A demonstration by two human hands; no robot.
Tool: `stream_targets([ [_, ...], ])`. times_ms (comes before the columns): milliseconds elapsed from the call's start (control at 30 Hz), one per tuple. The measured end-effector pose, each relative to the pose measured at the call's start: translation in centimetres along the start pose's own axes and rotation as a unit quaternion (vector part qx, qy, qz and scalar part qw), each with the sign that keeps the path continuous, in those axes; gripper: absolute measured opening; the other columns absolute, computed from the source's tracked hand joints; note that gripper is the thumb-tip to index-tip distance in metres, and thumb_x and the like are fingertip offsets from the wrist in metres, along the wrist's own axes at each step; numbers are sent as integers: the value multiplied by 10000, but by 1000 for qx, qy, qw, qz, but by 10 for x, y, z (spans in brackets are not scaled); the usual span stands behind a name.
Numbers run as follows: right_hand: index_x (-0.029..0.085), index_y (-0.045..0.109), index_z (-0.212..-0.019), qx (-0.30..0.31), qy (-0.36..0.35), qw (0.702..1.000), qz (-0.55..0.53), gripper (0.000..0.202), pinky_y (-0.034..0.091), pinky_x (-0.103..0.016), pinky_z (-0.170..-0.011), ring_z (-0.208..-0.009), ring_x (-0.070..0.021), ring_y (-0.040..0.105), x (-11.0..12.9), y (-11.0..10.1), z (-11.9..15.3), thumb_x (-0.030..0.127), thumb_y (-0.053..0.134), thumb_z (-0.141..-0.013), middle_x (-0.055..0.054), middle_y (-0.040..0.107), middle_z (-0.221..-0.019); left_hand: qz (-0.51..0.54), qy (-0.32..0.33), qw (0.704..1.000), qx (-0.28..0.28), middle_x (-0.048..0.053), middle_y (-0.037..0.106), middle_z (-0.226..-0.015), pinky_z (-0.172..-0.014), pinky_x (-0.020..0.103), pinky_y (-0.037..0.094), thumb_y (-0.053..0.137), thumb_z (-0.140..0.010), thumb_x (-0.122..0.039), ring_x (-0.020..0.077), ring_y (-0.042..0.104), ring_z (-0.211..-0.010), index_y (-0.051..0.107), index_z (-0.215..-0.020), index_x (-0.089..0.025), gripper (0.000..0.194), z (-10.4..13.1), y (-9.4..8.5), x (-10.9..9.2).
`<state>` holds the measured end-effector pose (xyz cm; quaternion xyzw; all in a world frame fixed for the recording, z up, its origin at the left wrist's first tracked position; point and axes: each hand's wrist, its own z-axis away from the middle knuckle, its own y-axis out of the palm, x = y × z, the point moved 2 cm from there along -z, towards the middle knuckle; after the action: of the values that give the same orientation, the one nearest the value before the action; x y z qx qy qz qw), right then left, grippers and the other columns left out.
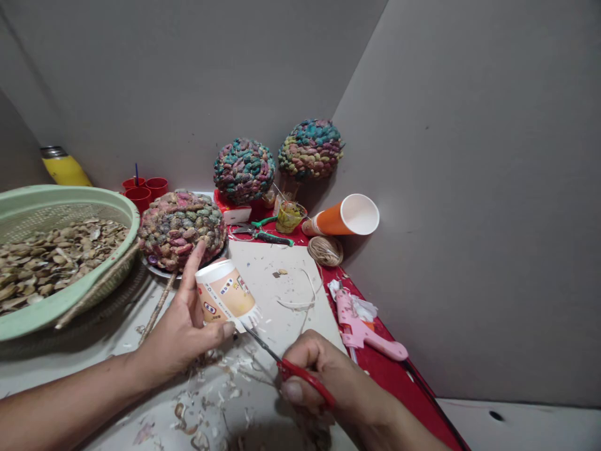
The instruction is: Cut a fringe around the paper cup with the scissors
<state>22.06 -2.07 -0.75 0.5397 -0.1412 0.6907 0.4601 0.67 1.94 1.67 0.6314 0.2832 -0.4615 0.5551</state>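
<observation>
My left hand (pixel 185 329) holds a printed paper cup (pixel 225 294) tilted on its side, thumb under it and forefinger along its rim. My right hand (pixel 323 382) grips red-handled scissors (pixel 282 363) whose blades meet the cup's cut lower edge. Paper scraps (pixel 225 388) lie on the white board (pixel 286 300) beneath both hands.
A green basket of shells (pixel 61 250) stands at the left. A shell-covered ball (pixel 183 228) sits on a plate, two more balls (pixel 244 169) at the back. An orange cup (pixel 345 218), twine (pixel 325 250), green cutters (pixel 265 235), red cups (pixel 145 188) and a pink glue gun (pixel 361 329) lie around.
</observation>
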Motion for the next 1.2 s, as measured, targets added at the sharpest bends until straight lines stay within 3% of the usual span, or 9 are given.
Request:
stream_targets([
  [100,138,473,-422,15,8,1000,5,639,182,-148,-295,-288,-23,323,-2,-2,0,638,826,-606,44,436,-359,2,0,1000,8,104,583,-1454,-998,370,516,885,-629,-147,315,606,-1262,100,-1586,-401,1264,0,1,-1],
  [233,166,386,-440,-1,-9,998,67,670,165,-157,-339,-346,-7,230,1,2,0,651,812,-619,87,319,-382,19,0,1000,9,93,542,-1492,-1004,339,504,848,-692,-183,290,596,-1271,126,-1585,-394,1168,-1,1,0],
  [300,179,328,-456,-36,-36,991,124,643,151,-164,-376,-404,-13,206,4,8,0,546,812,-669,93,272,-427,27,-2,1000,8,88,549,-1481,-1010,336,493,837,-711,-200,282,599,-1263,170,-1576,-395,1110,-2,1,1],
  [400,182,295,-476,-89,-94,967,220,524,176,-177,-417,-470,-36,258,10,16,0,311,742,-717,66,315,-510,34,-2,999,2,87,598,-1416,-1005,344,490,816,-740,-220,269,625,-1213,226,-1561,-387,1025,-3,1,1],
  [467,183,289,-484,-104,-120,952,261,463,210,-182,-438,-499,-48,290,11,20,-1,238,686,-716,54,332,-551,40,-7,999,0,77,636,-1358,-974,326,505,807,-751,-217,243,656,-1146,243,-1554,-384,995,-3,2,1],
  [600,192,281,-497,-110,-128,946,276,433,224,-187,-436,-496,-55,296,12,20,-1,238,647,-722,52,332,-560,53,-12,998,11,43,633,-1364,-945,275,510,800,-759,-193,197,658,-1111,291,-1530,-395,946,-3,1,2],
  [833,178,330,-506,-125,-155,920,337,372,210,-190,-449,-495,-55,294,12,20,1,195,626,-731,62,315,-545,48,-15,998,23,43,666,-1286,-950,290,507,793,-774,-207,193,656,-1084,411,-1443,-347,783,-4,-2,3],
  [1000,184,287,-504,-111,-148,939,290,407,198,-191,-440,-493,-51,277,12,20,1,201,627,-726,61,314,-552,42,-1,999,24,32,674,-1248,-906,255,509,779,-791,-208,173,653,-1059,490,-1356,-329,646,-3,-2,3],
  [1200,205,238,-504,-73,-118,965,225,503,169,-201,-422,-473,-46,223,13,17,0,292,676,-734,74,285,-513,40,4,999,31,36,684,-1233,-909,255,508,769,-797,-218,183,653,-1089,482,-1341,-328,625,-4,1,2],
])
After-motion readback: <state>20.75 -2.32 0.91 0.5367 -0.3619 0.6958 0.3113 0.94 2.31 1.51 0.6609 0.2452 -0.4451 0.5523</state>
